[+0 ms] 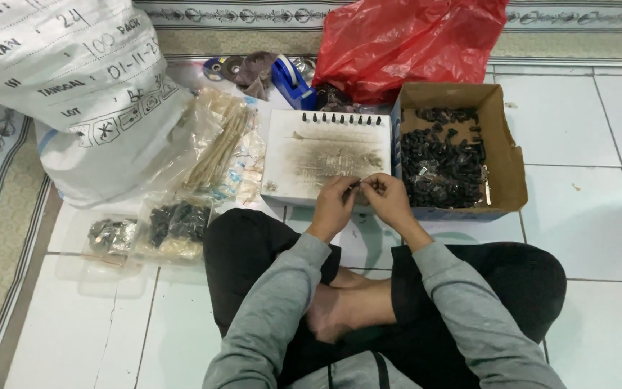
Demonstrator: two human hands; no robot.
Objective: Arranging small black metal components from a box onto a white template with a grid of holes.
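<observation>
I sit cross-legged on a white tiled floor in grey sleeves. My left hand [334, 204] and my right hand [388, 199] meet over the near edge of a white, scuffed board [304, 155]. Between their fingertips they pinch a small dark part [359, 187]; its exact shape is too small to tell. A row of small black pegs [341, 119] stands along the board's far edge. To the right, a brown cardboard box [507, 155] holds a heap of small black parts [440, 166].
A large white sack [73, 86] lies at the left, and a red plastic bag [412, 39] behind the box. Clear bags of thin sticks [217, 148] and dark pieces [174, 223] lie left of the board. A blue tape dispenser [291, 83] and discs sit at the back.
</observation>
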